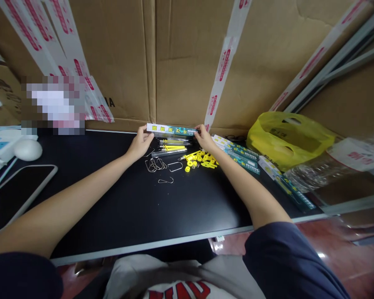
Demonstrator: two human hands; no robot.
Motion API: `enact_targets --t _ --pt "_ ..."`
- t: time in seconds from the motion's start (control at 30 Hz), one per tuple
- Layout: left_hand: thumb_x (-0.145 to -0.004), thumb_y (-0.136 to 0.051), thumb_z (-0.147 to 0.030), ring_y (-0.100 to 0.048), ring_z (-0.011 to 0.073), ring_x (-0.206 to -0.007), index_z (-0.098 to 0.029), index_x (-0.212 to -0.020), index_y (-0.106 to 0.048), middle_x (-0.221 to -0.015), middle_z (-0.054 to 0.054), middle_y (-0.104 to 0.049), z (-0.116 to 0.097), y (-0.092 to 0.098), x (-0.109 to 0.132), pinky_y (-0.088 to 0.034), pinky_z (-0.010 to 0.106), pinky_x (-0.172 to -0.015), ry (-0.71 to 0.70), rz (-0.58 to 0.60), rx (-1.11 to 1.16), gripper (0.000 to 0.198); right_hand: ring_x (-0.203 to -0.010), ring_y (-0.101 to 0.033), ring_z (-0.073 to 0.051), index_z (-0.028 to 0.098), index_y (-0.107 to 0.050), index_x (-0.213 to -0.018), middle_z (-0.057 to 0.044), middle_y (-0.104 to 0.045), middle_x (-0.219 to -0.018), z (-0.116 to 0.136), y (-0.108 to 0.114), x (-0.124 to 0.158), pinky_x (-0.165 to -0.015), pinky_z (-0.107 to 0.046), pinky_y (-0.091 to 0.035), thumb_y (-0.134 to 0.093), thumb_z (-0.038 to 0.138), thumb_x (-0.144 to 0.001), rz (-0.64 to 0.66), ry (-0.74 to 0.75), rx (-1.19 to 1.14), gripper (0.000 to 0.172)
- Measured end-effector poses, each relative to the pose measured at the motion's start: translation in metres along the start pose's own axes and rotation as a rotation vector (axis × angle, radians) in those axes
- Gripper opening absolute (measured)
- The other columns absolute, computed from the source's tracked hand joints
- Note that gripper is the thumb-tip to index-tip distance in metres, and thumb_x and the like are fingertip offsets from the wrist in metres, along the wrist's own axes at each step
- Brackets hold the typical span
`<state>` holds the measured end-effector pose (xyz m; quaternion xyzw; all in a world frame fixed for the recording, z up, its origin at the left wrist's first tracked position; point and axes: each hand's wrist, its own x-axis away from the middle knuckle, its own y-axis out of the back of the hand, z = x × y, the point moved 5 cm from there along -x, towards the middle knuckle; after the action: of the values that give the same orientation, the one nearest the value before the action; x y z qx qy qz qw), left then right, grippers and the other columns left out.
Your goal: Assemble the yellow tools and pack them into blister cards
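A long narrow printed box (172,130), white at one end and teal at the other, with yellow lettering, is held level between my two hands. My left hand (141,144) grips its white end between thumb and fingers. At the teal end, my right hand (205,138) pinches the corner. Just below the box lie clear plastic tubes (169,153) and yellow rods (173,147). Nearer to me are a tangle of metal wire hooks (156,165), a single S-shaped hook (166,180) and a pile of small yellow plastic parts (202,158).
More printed boxes (241,160) lie right of my right hand. Beyond them are a yellow plastic bag (286,141) and a clear plastic bottle (314,172). A phone (21,195) lies at the left. Large taped cardboard boxes (187,62) rise behind the black table (149,216).
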<state>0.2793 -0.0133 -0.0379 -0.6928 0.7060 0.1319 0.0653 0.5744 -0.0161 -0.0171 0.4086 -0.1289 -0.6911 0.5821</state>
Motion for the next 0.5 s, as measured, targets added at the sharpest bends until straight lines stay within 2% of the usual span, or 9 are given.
enact_targets --t 0.07,0.17,0.33,0.5 --pt "-0.073 -0.067 -0.017 -0.066 0.0151 -0.081 -0.022 -0.114 -0.052 -0.090 0.004 -0.073 0.003 -0.001 0.000 -0.048 0.028 -0.083 0.021 0.007 0.005 0.044 -0.077 -0.056 -0.017 0.021 -0.043 -0.102 -0.003 -0.056 -0.089 0.001 -0.001 0.000 -0.080 -0.035 -0.045 -0.045 0.025 -0.087 0.015 0.003 0.007 0.015" --pt "-0.073 -0.066 -0.017 -0.066 0.0158 -0.085 -0.022 -0.114 -0.048 -0.090 0.005 -0.074 0.006 -0.002 -0.003 -0.047 0.028 -0.083 -0.003 0.037 -0.017 0.045 -0.080 -0.055 -0.018 0.021 -0.042 -0.101 -0.004 -0.056 -0.091 0.002 -0.002 -0.001 -0.081 -0.035 -0.044 -0.045 0.025 -0.087 0.044 0.006 0.011 0.015" --pt "-0.075 -0.063 -0.022 -0.066 0.0185 -0.092 -0.022 -0.115 -0.042 -0.097 0.007 -0.074 0.016 -0.002 -0.011 -0.047 0.033 -0.087 -0.024 0.059 -0.089 0.045 -0.079 -0.055 -0.016 0.021 -0.042 -0.103 -0.002 -0.055 -0.087 0.001 -0.006 -0.003 -0.080 -0.033 -0.044 -0.045 0.025 -0.087 0.083 0.013 0.014 0.017" --pt "-0.081 -0.056 -0.030 -0.063 0.0205 -0.107 -0.017 -0.127 -0.032 -0.112 0.014 -0.070 0.015 -0.004 -0.013 -0.043 0.039 -0.097 -0.096 0.080 -0.185 0.053 -0.075 -0.055 -0.014 0.021 -0.042 -0.107 0.001 -0.053 -0.084 0.000 -0.010 -0.004 -0.075 -0.029 -0.046 -0.044 0.027 -0.088 0.098 -0.001 0.039 0.020"
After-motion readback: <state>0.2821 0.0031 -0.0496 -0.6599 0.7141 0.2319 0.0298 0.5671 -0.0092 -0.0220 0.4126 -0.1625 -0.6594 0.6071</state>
